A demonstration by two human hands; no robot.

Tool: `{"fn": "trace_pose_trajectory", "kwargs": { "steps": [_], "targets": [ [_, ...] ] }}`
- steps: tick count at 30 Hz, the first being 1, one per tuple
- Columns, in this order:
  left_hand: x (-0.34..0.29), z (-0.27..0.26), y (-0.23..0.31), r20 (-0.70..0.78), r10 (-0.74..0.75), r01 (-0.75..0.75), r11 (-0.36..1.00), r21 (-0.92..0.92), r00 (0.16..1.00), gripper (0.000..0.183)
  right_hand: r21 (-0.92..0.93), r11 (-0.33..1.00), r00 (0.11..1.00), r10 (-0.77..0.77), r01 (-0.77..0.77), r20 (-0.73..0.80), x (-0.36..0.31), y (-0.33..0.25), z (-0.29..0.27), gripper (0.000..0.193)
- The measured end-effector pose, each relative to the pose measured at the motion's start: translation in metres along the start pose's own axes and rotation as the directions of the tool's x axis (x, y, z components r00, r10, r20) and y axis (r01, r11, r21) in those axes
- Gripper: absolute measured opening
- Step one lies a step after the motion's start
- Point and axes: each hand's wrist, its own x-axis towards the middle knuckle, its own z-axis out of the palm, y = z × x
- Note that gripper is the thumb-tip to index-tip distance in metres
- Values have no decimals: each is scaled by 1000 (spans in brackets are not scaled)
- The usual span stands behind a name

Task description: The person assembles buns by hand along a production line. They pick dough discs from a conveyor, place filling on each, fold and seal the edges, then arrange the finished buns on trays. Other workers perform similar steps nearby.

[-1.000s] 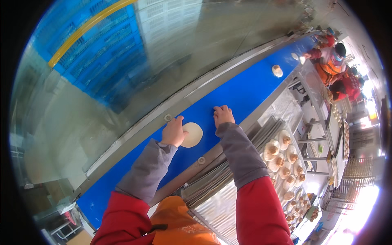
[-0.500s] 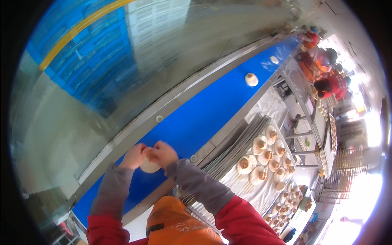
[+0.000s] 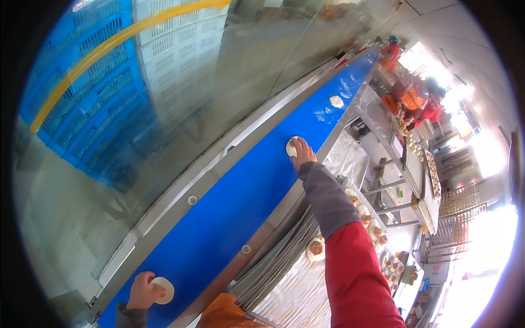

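Blue belt: the conveyor belt runs slantwise from the lower left to the upper right, metal rails along both sides; both hands are over it, well apart.
Crates: blue crates stand stacked at the upper left, with white crates beside them; a yellow bar crosses in front of both.
Lined tray: the tray lies to the right of the belt; filled dough rounds, each topped with a brown heap, sit along its far part.
Right sleeve: the red sleeve ends in a grey cuff; the arm reaches up along the belt.
Co-workers: people in red and orange are gathered near the far end, blurred.
Left hand: the hand is low on the belt, fingers curled in at one edge of a dough disc; I cannot tell whether they pinch it.
Right hand: the hand is farther up, fingers loosely bent over part of another disc; whether they grip it I cannot tell.
Dough: the near disc is at the left hand; the middle disc is partly under the right fingers; the far piece lies beyond, pale marks on the belt around it.
Knobs: a white knob sits on the far rail; another is on the near rail.
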Motion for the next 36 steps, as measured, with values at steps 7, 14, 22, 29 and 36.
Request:
{"fn": "trace_pose_trajectory", "kwargs": {
  "steps": [7,14,22,29,36],
  "targets": [
    [-36,-44,-36,315,-183,128,974,186,931,45,268,962,928,-60,-45,369,17,14,25,48],
    [-91,-66,-43,311,-382,301,912,278,870,58,232,972,910,-136,45,392,-24,-26,14,49],
    [-110,-79,-9,290,-431,514,783,-350,855,67,0,985,558,98,-174,824,-45,-118,-10,65],
    [-55,-19,101,594,77,479,514,-712,801,69,655,664,842,-70,-360,534,-200,-181,-118,50],
    [-28,93,229,748,340,556,510,-656,570,59,784,277,824,54,-555,564,-379,12,-245,50]
  ]
}}
